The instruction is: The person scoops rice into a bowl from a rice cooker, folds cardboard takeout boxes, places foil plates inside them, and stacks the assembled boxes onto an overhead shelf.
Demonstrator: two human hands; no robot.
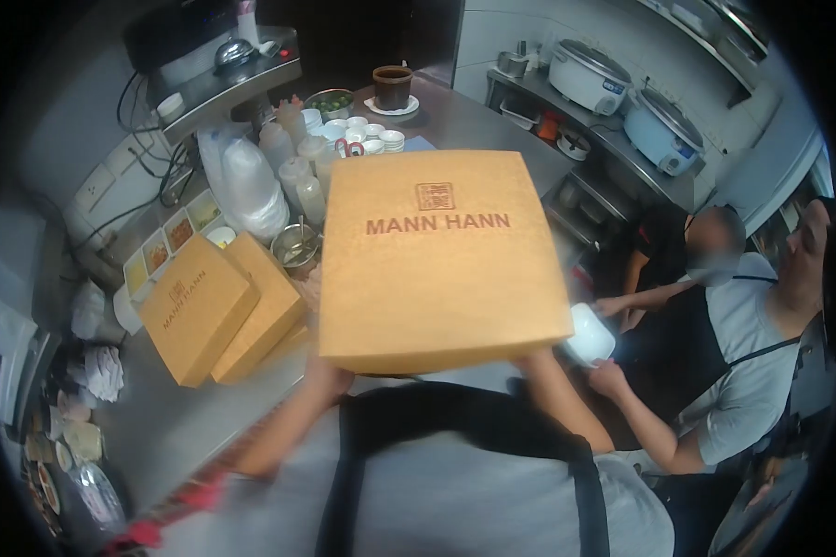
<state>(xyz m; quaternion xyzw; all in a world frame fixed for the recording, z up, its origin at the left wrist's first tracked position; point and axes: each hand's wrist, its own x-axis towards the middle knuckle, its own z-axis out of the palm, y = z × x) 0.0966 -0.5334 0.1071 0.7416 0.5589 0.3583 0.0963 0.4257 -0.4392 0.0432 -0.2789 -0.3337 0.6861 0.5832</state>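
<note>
A closed tan cardboard box (446, 288), printed "MANN HANN" in red-brown, fills the middle of the head view, raised in front of my chest. My left hand (328, 379) grips its near left corner from below. Under the near right corner is my right hand (533, 362), most of it hidden by the box. The fingers of both hands are largely out of sight beneath the cardboard. On the steel counter to the left lie more tan boxes, a front one (200, 306) leaning over another box (265, 306).
Squeeze bottles (297, 181), small white dishes (372, 135) and a brown pot (393, 88) stand on the counter (251, 404) behind. Garnish trays (167, 241) line the left wall. At right, a co-worker's hands hold a white dish (590, 334); another person stands behind. Rice cookers (590, 79) occupy the back shelf.
</note>
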